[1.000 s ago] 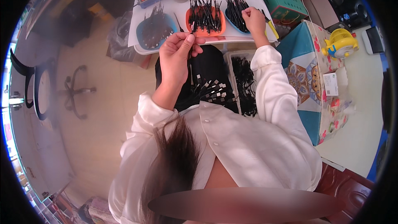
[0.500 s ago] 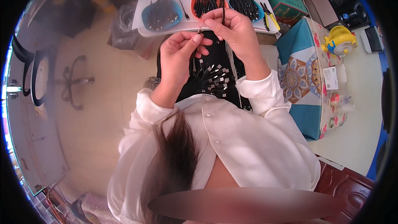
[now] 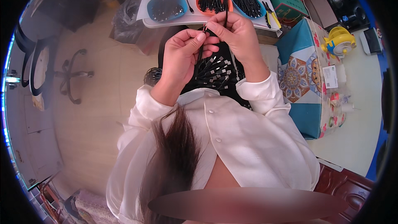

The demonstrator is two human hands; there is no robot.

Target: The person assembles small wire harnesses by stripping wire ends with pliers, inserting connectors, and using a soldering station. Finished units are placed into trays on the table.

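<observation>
the left hand [image 3: 179,54] pinched a black cable [image 3: 200,53] (its thin wire tips [image 3: 205,26] up); the right hand [image 3: 237,35] pinched another dark cable [image 3: 226,18] just beside it, near the orange bowl [image 3: 203,11].

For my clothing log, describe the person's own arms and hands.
The left sleeve and right sleeve are white, loose and slightly shiny, ending short of the hands in wide cuffs. The left hand and right hand wear no gloves, and no rings show.

Left hand [image 3: 181,53] pinches black cable [image 3: 200,53]; right hand [image 3: 237,35] — just beside — holds dark strand [image 3: 226,18].
</observation>
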